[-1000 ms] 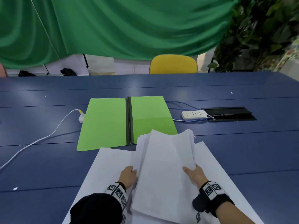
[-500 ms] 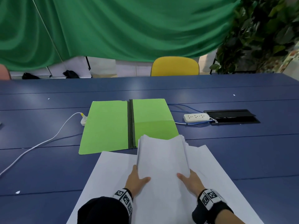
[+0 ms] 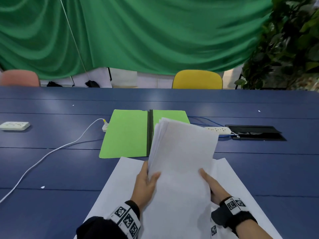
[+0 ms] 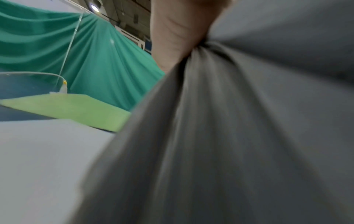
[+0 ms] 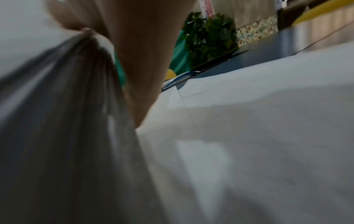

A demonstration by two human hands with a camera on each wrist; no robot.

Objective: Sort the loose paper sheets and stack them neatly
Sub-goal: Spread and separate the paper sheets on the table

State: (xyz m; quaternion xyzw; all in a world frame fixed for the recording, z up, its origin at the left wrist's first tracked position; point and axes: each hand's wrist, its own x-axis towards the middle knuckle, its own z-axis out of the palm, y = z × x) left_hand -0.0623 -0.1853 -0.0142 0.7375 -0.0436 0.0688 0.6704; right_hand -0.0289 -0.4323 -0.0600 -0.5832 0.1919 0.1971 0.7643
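White plastic shows at the far left of the blue table, where a power strip lies, and a white cable curves from the near edge up to a plug beside the open green folder. Nearer the person, a large white sheet is spread flat on the table. Above it, the left hand grips the left edge of a paper stack, thumb on top, and the right hand clasps the right edge in the same way. The stack is lifted and tilted up, its far end fanned slightly and covering part of the folder's right half. Further right lie a second power strip and a black floor-box lid, with a yellow chair behind the table.
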